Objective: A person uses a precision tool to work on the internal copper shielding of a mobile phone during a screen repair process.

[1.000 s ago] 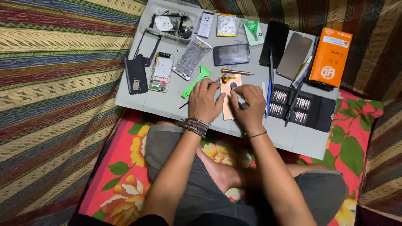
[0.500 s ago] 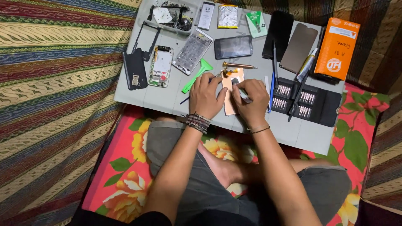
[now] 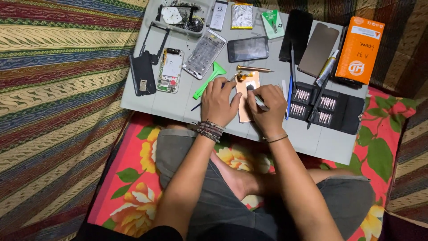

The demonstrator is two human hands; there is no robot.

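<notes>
A copper-coloured phone plate (image 3: 246,91) lies on the grey work board (image 3: 178,105) across my lap. My left hand (image 3: 218,101) presses on the plate's left edge, beaded bands at its wrist. My right hand (image 3: 267,107) is closed around a thin tool (image 3: 257,99) whose tip rests on the plate's upper part. A green plastic pry tool (image 3: 208,80) lies just left of my left hand. A brass-coloured screwdriver (image 3: 254,68) sits above the plate.
A black case of screwdriver bits (image 3: 327,109) lies open on the right. An orange box (image 3: 359,50), dark phone screens (image 3: 248,48), a bare circuit frame (image 3: 170,70), a black back cover (image 3: 142,73) and a parts tray (image 3: 180,13) line the board's far side.
Both hands stay on the copper plate with only small shifts. The view has tilted a little, so the board sits slightly lower in the picture.
</notes>
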